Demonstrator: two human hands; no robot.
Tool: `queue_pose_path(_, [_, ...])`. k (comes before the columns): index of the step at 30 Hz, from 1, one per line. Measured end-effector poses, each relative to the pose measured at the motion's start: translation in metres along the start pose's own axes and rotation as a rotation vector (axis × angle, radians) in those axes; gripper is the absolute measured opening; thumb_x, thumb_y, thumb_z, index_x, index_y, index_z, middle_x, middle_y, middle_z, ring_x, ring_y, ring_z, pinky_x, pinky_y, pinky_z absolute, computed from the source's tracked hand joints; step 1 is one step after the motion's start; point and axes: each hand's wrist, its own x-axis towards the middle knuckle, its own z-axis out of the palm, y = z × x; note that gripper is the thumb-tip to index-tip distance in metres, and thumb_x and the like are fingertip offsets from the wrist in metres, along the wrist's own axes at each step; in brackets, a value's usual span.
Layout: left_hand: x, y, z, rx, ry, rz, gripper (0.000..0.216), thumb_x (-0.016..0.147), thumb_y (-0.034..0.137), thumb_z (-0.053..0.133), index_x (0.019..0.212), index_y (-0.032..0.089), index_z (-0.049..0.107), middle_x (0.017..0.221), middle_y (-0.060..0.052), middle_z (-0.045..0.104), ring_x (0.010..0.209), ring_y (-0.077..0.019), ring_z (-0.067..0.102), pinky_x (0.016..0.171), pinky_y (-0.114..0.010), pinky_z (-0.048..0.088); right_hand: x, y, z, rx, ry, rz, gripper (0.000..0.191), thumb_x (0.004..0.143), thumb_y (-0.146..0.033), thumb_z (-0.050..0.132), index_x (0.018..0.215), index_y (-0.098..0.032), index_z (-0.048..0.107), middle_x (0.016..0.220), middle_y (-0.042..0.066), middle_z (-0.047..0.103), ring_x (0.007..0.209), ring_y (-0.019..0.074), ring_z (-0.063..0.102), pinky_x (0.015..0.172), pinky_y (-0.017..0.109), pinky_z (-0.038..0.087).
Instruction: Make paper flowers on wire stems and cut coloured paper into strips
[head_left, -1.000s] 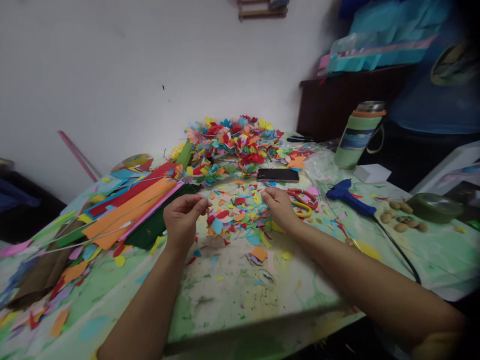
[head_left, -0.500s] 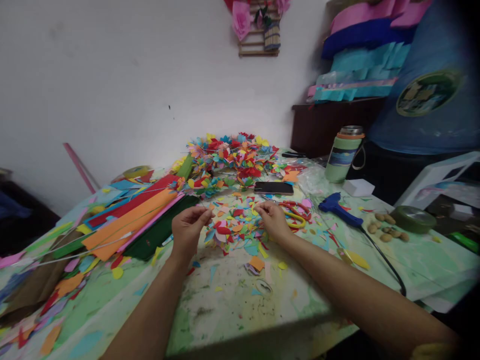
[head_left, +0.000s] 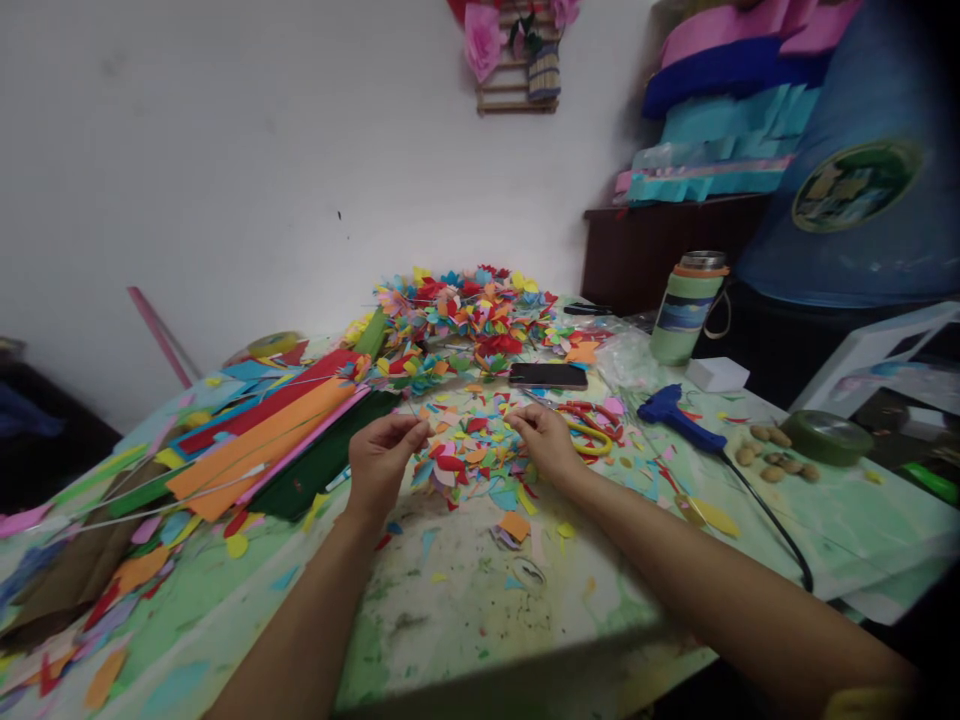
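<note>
My left hand (head_left: 384,462) is closed in a pinch above the table, and a thin dark wire (head_left: 412,408) sticks up by its fingertips. Across from it, my right hand (head_left: 546,440) also pinches, thumb against forefinger; what it holds is too small to make out. Between and below the hands lies a heap of colourful paper petals (head_left: 469,450). Just right of my right hand are scissors with yellow handles (head_left: 596,440) and a red-handled tool (head_left: 607,415). Behind the heap sits a mass of multicoloured paper flowers (head_left: 465,315).
A black phone (head_left: 547,376) lies beyond my right hand. To the right are a blue glue gun (head_left: 679,418), a green bottle (head_left: 679,315), a white box (head_left: 718,375), peanuts (head_left: 776,460) and a green tape roll (head_left: 829,438). Coloured paper sheets (head_left: 262,435) are stacked at left.
Both hands stay in a pinch at nearly the same place. My left hand has shifted very slightly to the right.
</note>
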Motion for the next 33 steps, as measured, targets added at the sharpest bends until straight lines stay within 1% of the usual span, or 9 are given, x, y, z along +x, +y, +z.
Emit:
queue_pose_path(4, [0.0, -0.001, 0.001, -0.005, -0.002, 0.007, 0.014, 0.066, 0.028, 0.075, 0.071, 0.015, 0.07, 0.061, -0.001, 0.069, 0.052, -0.0104, 0.06, 0.05, -0.02, 0.049, -0.002, -0.008, -0.001, -0.028, -0.011, -0.012, 0.02, 0.078, -0.031, 0.057, 0.063, -0.018, 0.061, 0.062, 0.0, 0.059, 0.064, 0.0156, 0.052, 0.062, 0.026, 0.037])
queue_pose_path(7, [-0.001, -0.002, 0.001, 0.008, -0.002, 0.001, 0.015, 0.066, 0.028, 0.076, 0.071, 0.015, 0.07, 0.062, -0.002, 0.069, 0.052, -0.0116, 0.061, 0.05, -0.021, 0.05, -0.004, -0.014, -0.002, -0.078, -0.036, -0.049, 0.023, 0.079, -0.029, 0.053, 0.059, -0.019, 0.054, 0.061, 0.0, 0.053, 0.064, 0.0151, 0.049, 0.062, 0.026, 0.034])
queue_pose_path(12, [-0.002, -0.002, 0.001, 0.026, -0.018, -0.004, 0.012, 0.067, 0.026, 0.074, 0.071, 0.016, 0.07, 0.063, -0.002, 0.07, 0.053, -0.0118, 0.061, 0.052, -0.021, 0.051, -0.008, -0.021, -0.003, -0.125, -0.088, -0.085, 0.023, 0.08, -0.026, 0.046, 0.058, -0.021, 0.041, 0.061, -0.001, 0.046, 0.064, 0.0152, 0.044, 0.061, 0.026, 0.03])
queue_pose_path(15, [-0.002, -0.001, 0.001, 0.031, -0.007, -0.011, 0.012, 0.066, 0.026, 0.075, 0.071, 0.016, 0.07, 0.063, -0.002, 0.07, 0.054, -0.0123, 0.062, 0.052, -0.022, 0.052, -0.009, -0.022, -0.004, -0.125, -0.131, -0.078, 0.026, 0.08, -0.027, 0.043, 0.057, -0.021, 0.035, 0.06, -0.001, 0.041, 0.062, 0.015, 0.04, 0.059, 0.026, 0.028])
queue_pose_path(19, [-0.003, -0.001, 0.001, 0.05, -0.006, -0.016, 0.013, 0.066, 0.026, 0.074, 0.071, 0.015, 0.07, 0.062, -0.002, 0.069, 0.054, -0.0129, 0.063, 0.052, -0.022, 0.052, -0.01, -0.022, -0.003, -0.151, -0.146, -0.08, 0.029, 0.081, -0.03, 0.04, 0.056, -0.022, 0.029, 0.058, -0.002, 0.036, 0.059, 0.0146, 0.035, 0.056, 0.027, 0.024])
queue_pose_path(24, [-0.004, 0.002, 0.003, 0.07, -0.028, -0.016, 0.012, 0.066, 0.027, 0.073, 0.07, 0.015, 0.07, 0.063, -0.003, 0.07, 0.054, -0.0121, 0.061, 0.052, -0.022, 0.052, -0.013, -0.024, -0.002, -0.155, -0.144, -0.106, 0.033, 0.084, -0.033, 0.039, 0.056, -0.022, 0.026, 0.057, -0.002, 0.032, 0.057, 0.0139, 0.032, 0.055, 0.027, 0.022])
queue_pose_path(29, [-0.004, 0.003, 0.003, 0.074, -0.024, -0.008, 0.012, 0.065, 0.026, 0.074, 0.07, 0.015, 0.07, 0.062, -0.002, 0.069, 0.053, -0.0114, 0.06, 0.051, -0.021, 0.051, -0.013, -0.023, -0.001, -0.162, -0.132, -0.081, 0.038, 0.086, -0.034, 0.04, 0.053, -0.022, 0.027, 0.053, -0.003, 0.03, 0.053, 0.0127, 0.03, 0.053, 0.027, 0.02])
queue_pose_path(31, [-0.004, 0.003, 0.002, 0.076, -0.023, -0.006, 0.011, 0.065, 0.026, 0.074, 0.07, 0.016, 0.071, 0.062, -0.002, 0.07, 0.053, -0.0114, 0.061, 0.051, -0.02, 0.051, -0.013, -0.021, -0.001, -0.146, -0.132, -0.081, 0.038, 0.087, -0.036, 0.043, 0.053, -0.021, 0.032, 0.053, -0.003, 0.035, 0.054, 0.0124, 0.034, 0.053, 0.026, 0.023])
queue_pose_path(33, [-0.004, 0.003, 0.002, 0.08, -0.024, -0.006, 0.011, 0.066, 0.026, 0.074, 0.07, 0.016, 0.071, 0.062, -0.002, 0.07, 0.054, -0.0116, 0.061, 0.052, -0.02, 0.051, -0.013, -0.02, 0.0, -0.119, -0.142, -0.068, 0.032, 0.085, -0.033, 0.049, 0.057, -0.02, 0.043, 0.056, -0.003, 0.043, 0.057, 0.0126, 0.04, 0.055, 0.025, 0.028])
